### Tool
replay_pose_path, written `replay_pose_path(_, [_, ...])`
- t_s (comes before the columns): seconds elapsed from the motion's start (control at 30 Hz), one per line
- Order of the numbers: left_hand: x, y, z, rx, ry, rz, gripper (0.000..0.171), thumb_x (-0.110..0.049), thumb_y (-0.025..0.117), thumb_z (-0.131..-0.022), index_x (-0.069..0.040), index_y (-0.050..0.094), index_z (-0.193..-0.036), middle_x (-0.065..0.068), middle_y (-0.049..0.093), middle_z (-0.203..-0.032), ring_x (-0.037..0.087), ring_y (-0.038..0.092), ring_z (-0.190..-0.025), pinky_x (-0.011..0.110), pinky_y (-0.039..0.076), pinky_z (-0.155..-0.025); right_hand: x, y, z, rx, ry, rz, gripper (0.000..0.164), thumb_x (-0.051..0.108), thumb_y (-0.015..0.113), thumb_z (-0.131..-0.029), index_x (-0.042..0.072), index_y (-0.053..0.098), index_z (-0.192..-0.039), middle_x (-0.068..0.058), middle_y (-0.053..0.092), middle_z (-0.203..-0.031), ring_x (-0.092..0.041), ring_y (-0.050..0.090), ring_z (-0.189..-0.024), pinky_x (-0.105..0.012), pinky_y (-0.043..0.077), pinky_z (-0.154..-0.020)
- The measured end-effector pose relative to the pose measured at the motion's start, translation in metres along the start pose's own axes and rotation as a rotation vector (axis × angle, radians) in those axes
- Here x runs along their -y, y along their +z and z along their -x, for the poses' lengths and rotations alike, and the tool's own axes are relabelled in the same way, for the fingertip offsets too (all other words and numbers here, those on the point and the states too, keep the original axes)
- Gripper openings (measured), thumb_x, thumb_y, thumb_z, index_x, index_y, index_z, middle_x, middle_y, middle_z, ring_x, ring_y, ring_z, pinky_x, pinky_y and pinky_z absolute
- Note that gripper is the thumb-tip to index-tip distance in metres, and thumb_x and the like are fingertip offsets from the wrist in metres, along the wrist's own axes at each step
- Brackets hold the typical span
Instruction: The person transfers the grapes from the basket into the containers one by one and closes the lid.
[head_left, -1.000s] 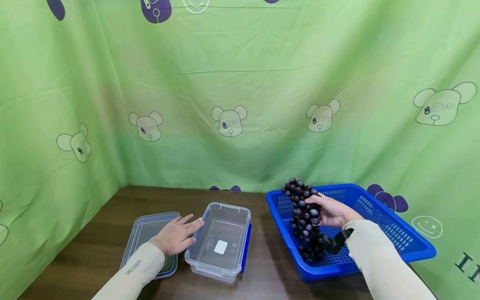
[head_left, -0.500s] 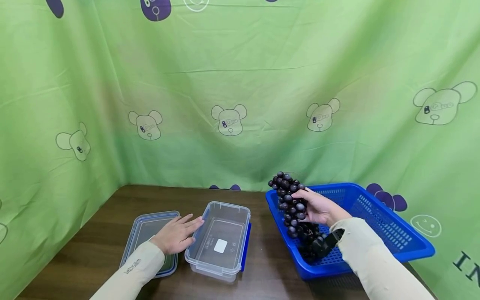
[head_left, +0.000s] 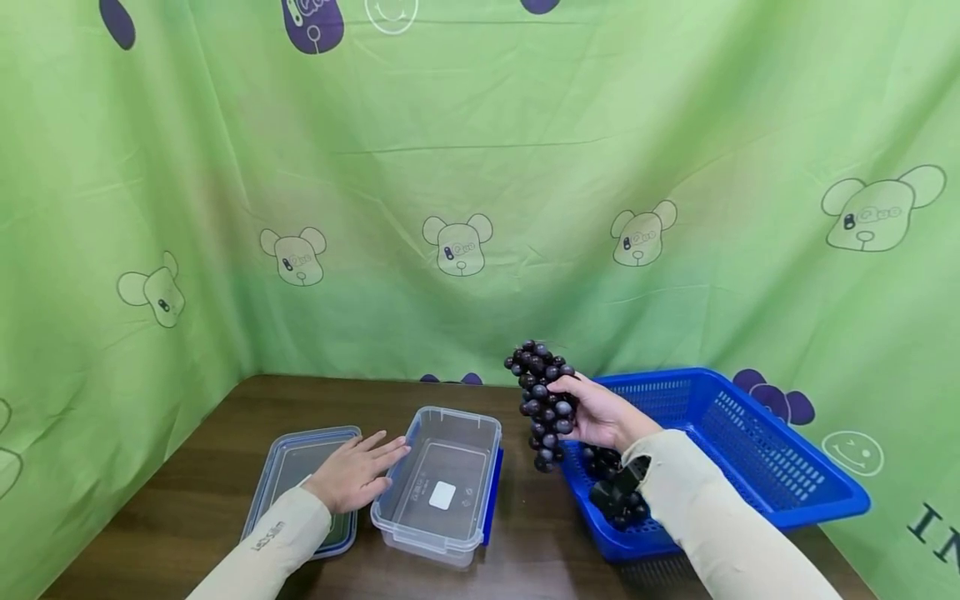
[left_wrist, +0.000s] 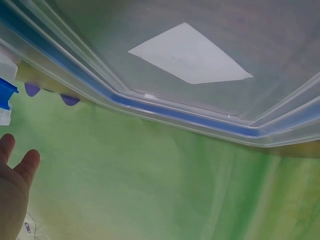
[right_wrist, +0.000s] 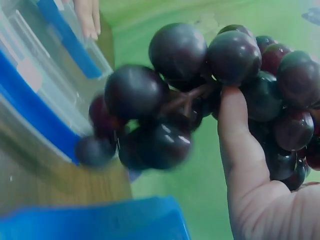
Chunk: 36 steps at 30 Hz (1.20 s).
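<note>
the right of the hands [head_left: 600, 414] grips grapes [head_left: 542, 398]; left sleeve [head_left: 283, 529] reads "let's slim"

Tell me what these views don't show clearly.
Head: part of the lid, behind the left hand and sleeve.
Head: some fingers of the right hand, behind the grapes.
Right wrist: most of the blue basket, cut off below.
Left wrist: part of the left hand, past the edge.
</note>
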<state>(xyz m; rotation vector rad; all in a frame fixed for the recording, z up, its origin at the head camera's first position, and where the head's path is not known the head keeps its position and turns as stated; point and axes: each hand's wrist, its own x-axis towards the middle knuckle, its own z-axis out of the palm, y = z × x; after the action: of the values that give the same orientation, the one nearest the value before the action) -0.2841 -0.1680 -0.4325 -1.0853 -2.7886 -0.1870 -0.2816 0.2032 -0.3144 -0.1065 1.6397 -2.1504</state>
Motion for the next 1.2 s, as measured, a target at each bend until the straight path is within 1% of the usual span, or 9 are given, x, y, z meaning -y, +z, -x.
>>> replay_pose_path(0.13, [0.0, 0.0, 0.0, -0.002, 0.001, -0.015, 0.049, -0.026, 0.046, -0.095, -0.009, 0.049, -0.14, 0.006, 0.048, -0.144, 0.037, 0.04, -0.132, 0.059, 0.032, -0.104, -0.004, 0.013, -0.006, -0.003, -0.008, -0.016, 0.05, 0.012, 0.043, -0.093, 0.01, 0.026, -0.14, -0.008, 0.066, -0.093, -0.021, 0.066, -0.08, -0.037, 0.056, -0.067])
replay_pose_path(0.33, [0.001, 0.001, 0.0, 0.01, -0.014, -0.017, 0.05, -0.027, 0.045, -0.095, -0.01, 0.048, -0.142, 0.005, 0.046, -0.145, 0.036, 0.038, -0.134, 0.058, 0.031, -0.105, -0.013, 0.035, -0.019, -0.04, -0.03, -0.033, 0.044, 0.011, 0.043, -0.092, 0.011, 0.03, -0.134, -0.007, 0.066, -0.087, -0.02, 0.066, -0.072, -0.035, 0.056, -0.063])
replay_pose_path(0.47, [0.002, 0.002, 0.001, -0.016, 0.015, -0.036, 0.049, -0.027, 0.045, -0.095, -0.009, 0.049, -0.14, 0.006, 0.047, -0.144, 0.036, 0.038, -0.134, 0.058, 0.031, -0.105, -0.019, 0.048, -0.026, -0.071, -0.031, -0.058, 0.044, 0.011, 0.045, -0.091, 0.011, 0.032, -0.133, -0.007, 0.067, -0.084, -0.02, 0.066, -0.069, -0.036, 0.056, -0.062])
replay_pose_path(0.6, [0.003, 0.003, 0.002, -0.036, 0.048, -0.055, 0.047, -0.026, 0.045, -0.096, -0.008, 0.051, -0.139, 0.007, 0.048, -0.143, 0.036, 0.038, -0.134, 0.058, 0.032, -0.104, -0.024, 0.059, -0.03, -0.08, -0.034, -0.071, 0.041, 0.01, 0.046, -0.091, 0.012, 0.033, -0.13, -0.007, 0.067, -0.082, -0.019, 0.065, -0.066, -0.034, 0.055, -0.059])
replay_pose_path(0.67, [0.003, 0.003, 0.002, -0.049, 0.059, -0.061, 0.047, -0.025, 0.045, -0.095, -0.007, 0.052, -0.138, 0.007, 0.049, -0.142, 0.037, 0.038, -0.133, 0.059, 0.033, -0.103, -0.026, 0.063, -0.032, -0.087, -0.042, -0.073, 0.042, 0.011, 0.047, -0.091, 0.012, 0.034, -0.13, -0.007, 0.066, -0.082, -0.018, 0.065, -0.066, -0.034, 0.055, -0.059])
replay_pose_path(0.8, [0.002, 0.001, 0.001, -0.045, 0.062, -0.062, 0.047, -0.025, 0.045, -0.096, -0.007, 0.051, -0.139, 0.007, 0.049, -0.143, 0.036, 0.038, -0.134, 0.059, 0.032, -0.104, -0.032, 0.069, -0.035, -0.111, -0.044, -0.075, 0.047, 0.012, 0.049, -0.09, 0.011, 0.033, -0.134, -0.008, 0.065, -0.087, -0.021, 0.066, -0.07, -0.035, 0.056, -0.06])
replay_pose_path(0.93, [0.001, -0.002, 0.0, -0.013, 0.048, -0.06, 0.048, -0.027, 0.042, -0.097, -0.007, 0.049, -0.14, 0.007, 0.047, -0.144, 0.035, 0.037, -0.135, 0.058, 0.029, -0.106, -0.039, 0.074, -0.04, -0.13, -0.043, -0.095, 0.051, 0.012, 0.05, -0.089, 0.011, 0.03, -0.136, -0.011, 0.064, -0.092, -0.024, 0.067, -0.072, -0.037, 0.057, -0.062])
replay_pose_path(1.03, [0.001, 0.0, 0.0, -0.005, 0.041, -0.059, 0.049, -0.027, 0.041, -0.097, -0.007, 0.049, -0.141, 0.007, 0.046, -0.145, 0.035, 0.036, -0.135, 0.057, 0.029, -0.107, -0.044, 0.076, -0.044, -0.144, -0.053, -0.101, 0.053, 0.013, 0.05, -0.088, 0.012, 0.029, -0.137, -0.013, 0.063, -0.096, -0.024, 0.066, -0.073, -0.037, 0.057, -0.061])
replay_pose_path(1.2, [0.002, 0.008, 0.001, -0.041, 0.051, -0.062, 0.049, -0.027, 0.042, -0.096, -0.007, 0.05, -0.14, 0.006, 0.047, -0.144, 0.035, 0.037, -0.134, 0.058, 0.031, -0.105, -0.056, 0.083, -0.05, -0.177, -0.048, -0.091, 0.052, 0.015, 0.053, -0.085, 0.012, 0.031, -0.132, -0.014, 0.061, -0.097, -0.022, 0.064, -0.072, -0.031, 0.054, -0.055])
